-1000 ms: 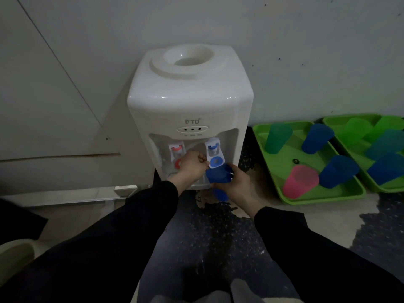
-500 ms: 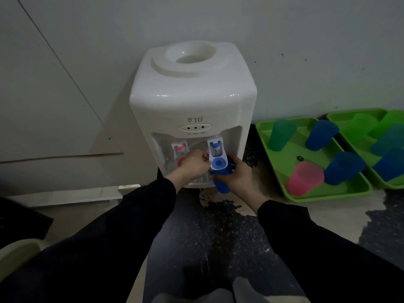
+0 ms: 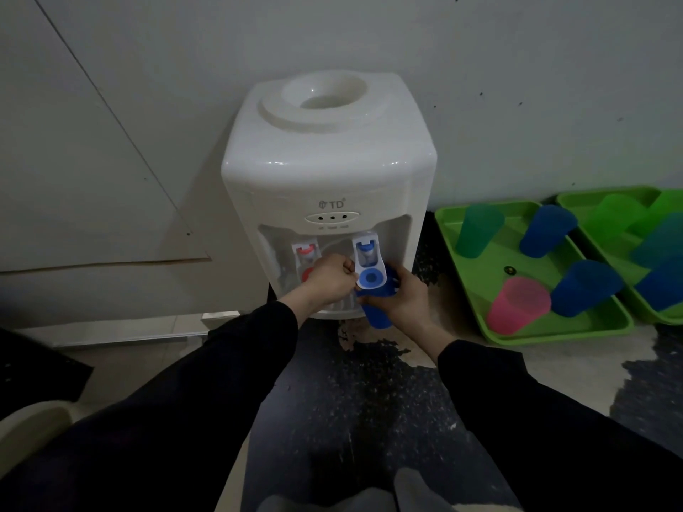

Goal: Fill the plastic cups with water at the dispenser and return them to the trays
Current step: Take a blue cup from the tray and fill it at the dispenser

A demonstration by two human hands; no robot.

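A white water dispenser (image 3: 329, 171) stands on the floor against the wall, with a red tap (image 3: 306, 260) and a blue tap (image 3: 370, 266). My right hand (image 3: 404, 297) grips a blue plastic cup (image 3: 377, 314) under the blue tap. My left hand (image 3: 329, 279) is curled beside the blue tap, its fingers against the tap's left side. To the right, a green tray (image 3: 465, 286) holds a teal cup (image 3: 478, 230), two blue cups (image 3: 547, 230) and a pink cup (image 3: 517, 304). Whether water is running is hidden.
A second green tray (image 3: 576, 201) with green, teal and blue cups lies at the far right edge. The dark floor patch (image 3: 362, 393) is worn and speckled. A pale rounded object (image 3: 26, 423) sits at the lower left. My feet (image 3: 332, 500) show at the bottom.
The view has shifted slightly so the dispenser and trays sit lower. My right hand brought the blue cup up closer under the blue tap; my left hand stays at the tap.
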